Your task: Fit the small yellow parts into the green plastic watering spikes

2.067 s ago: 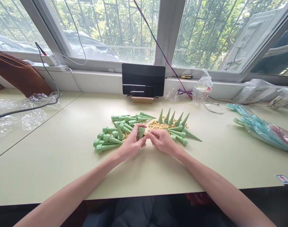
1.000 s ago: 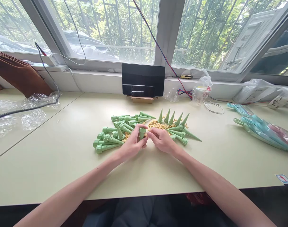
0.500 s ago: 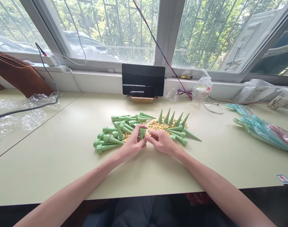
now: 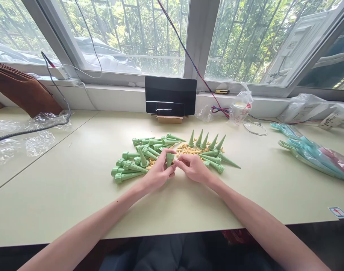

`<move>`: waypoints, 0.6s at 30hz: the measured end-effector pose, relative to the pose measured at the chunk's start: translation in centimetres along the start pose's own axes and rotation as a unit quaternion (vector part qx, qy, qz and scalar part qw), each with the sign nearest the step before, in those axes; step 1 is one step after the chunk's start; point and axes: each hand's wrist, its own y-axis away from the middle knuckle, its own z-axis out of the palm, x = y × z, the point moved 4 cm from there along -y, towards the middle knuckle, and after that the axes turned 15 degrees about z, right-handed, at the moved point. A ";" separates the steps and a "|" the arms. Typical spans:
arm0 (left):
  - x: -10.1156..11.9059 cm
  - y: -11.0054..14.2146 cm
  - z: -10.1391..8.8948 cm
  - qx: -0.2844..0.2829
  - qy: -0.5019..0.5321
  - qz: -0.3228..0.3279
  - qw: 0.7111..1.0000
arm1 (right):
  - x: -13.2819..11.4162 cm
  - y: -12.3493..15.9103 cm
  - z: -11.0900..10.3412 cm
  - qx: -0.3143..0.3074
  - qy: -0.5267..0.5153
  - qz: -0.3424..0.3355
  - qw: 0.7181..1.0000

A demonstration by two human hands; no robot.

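My left hand (image 4: pixel 159 169) is closed around a green plant watering spike (image 4: pixel 170 159), its wide ribbed cap end up and its lower part hidden by the fingers. My right hand (image 4: pixel 191 166) pinches a small yellow plastic peg (image 4: pixel 174 161) against the side of the spike; only a bit of the peg shows. To the left lies a heap of green spikes (image 4: pixel 129 165). Small yellow pegs (image 4: pixel 188 149) are piled behind my right hand, with several spikes standing point up (image 4: pixel 205 140) at their back and others lying beside them.
A dark tablet (image 4: pixel 171 90) with a phone (image 4: pixel 171 109) in front leans by the window. A bagged cup (image 4: pixel 241 109) and a coiled white cable (image 4: pixel 255 128) are at the back right. Turquoise items in plastic (image 4: pixel 315 150) lie right; crumpled clear wrap (image 4: pixel 39 141) and a black cable (image 4: pixel 33 130) lie left.
My right hand has moved slightly left toward the spike, and less of the yellow peg shows between the fingers and the spike. My left hand stays in place.
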 end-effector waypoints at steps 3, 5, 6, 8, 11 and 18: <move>0.0 0.0 0.1 0.001 0.003 0.000 1.000 | 0.1 0.0 -0.1 0.008 -0.016 0.011 1.000; 0.0 0.0 0.1 0.000 0.007 -0.001 1.000 | 0.1 0.0 -0.2 0.016 -0.024 0.013 1.000; 0.0 0.0 0.1 0.000 0.009 0.000 1.000 | 0.1 -0.1 -0.2 0.019 -0.026 0.012 0.999; 0.0 0.0 0.1 0.002 0.010 0.001 1.000 | 0.1 -0.1 -0.2 0.020 -0.029 0.010 0.999; 0.1 0.0 0.1 0.008 0.007 -0.003 1.000 | 0.1 0.0 -0.2 0.011 -0.032 0.006 0.999; -0.3 0.0 -0.1 0.003 0.010 0.007 1.000 | -0.1 0.2 0.0 -0.015 -0.021 0.004 1.000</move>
